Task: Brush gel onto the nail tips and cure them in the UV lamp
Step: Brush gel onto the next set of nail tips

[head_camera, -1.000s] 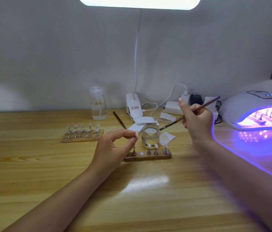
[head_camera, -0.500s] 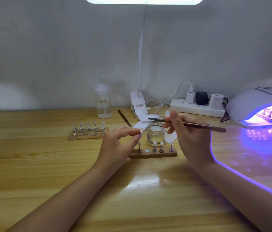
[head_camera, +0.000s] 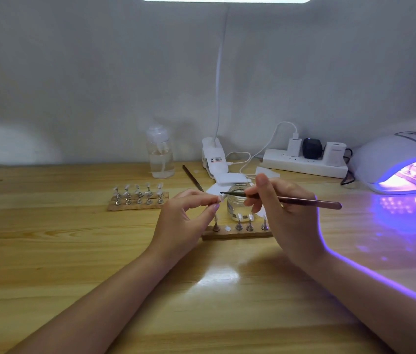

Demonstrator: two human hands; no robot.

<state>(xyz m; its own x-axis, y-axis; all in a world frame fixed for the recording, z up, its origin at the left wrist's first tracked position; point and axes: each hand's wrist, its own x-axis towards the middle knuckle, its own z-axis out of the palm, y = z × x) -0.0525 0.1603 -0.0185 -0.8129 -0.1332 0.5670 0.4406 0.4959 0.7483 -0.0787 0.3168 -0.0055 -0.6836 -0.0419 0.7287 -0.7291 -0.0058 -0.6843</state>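
Both forearms reach in from the near edge of the wooden counter (head_camera: 48,251) and meet near its middle. The left hand (head_camera: 183,221) is raised off the wood with the wrist bent, thumb and forefinger pinching one small nail tip (head_camera: 221,199) on its stand just above the near holder. The right hand (head_camera: 286,213) holds the brush (head_camera: 291,199) like a pen, fingers curled round the shaft. The brush lies almost level, its dark bristle end pointing left and touching or just beside the pinched tip, its handle end pointing right toward the lamp.

Behind the two hands stands one small glass gel jar (head_camera: 237,208), open at the top. In front of it lies the near wooden holder (head_camera: 235,233): four metal stands remain on it, with one pale vacant spot second from the left. A second wooden holder (head_camera: 137,203) sits further left, well apart, carrying ten stands in two rows of five, with pale tips on the back row.

One UV lamp (head_camera: 401,164) sits at the right edge, glowing violet, with more tips on a holder inside; their count cannot be told. Its light spills across the counter.

Along the wall stand one clear pump bottle (head_camera: 160,157), one white clip lamp base (head_camera: 214,159) and one power strip (head_camera: 304,164) with three plugs. A spare dark brush (head_camera: 192,178) lies by the bottle, beside white pads (head_camera: 229,178)
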